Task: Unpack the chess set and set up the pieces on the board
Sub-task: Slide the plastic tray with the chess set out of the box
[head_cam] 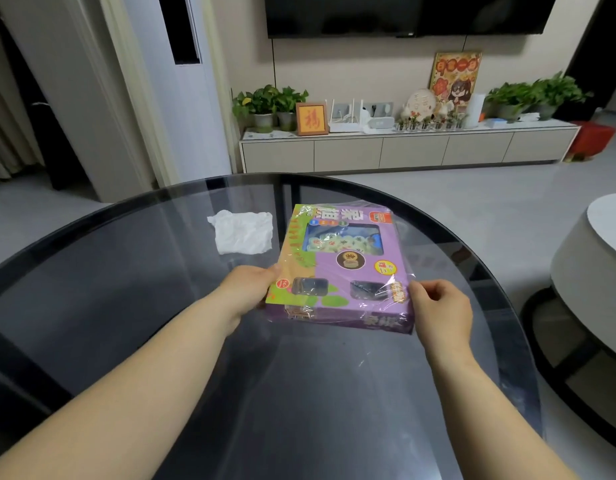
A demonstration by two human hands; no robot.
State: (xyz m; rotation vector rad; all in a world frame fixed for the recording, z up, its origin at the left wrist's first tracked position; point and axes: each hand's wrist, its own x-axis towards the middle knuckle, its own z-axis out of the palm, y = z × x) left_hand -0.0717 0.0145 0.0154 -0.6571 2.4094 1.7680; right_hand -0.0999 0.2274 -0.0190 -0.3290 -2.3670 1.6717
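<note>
As my left hand (250,290) grips the wrapped purple-and-orange cardboard chess box (337,268), right hand (440,306) pinching its clear film (392,289), yanking could dump it.

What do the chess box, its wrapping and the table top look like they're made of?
Chess box: likely printed cardboard, with flat faces, crisp edges and colourful print. Wrapping: thin clear plastic film, glossy, crinkled with glare by the right hand. Table top: probably dark tinted glass; the legs and floor show through it, and it reflects light.
</note>
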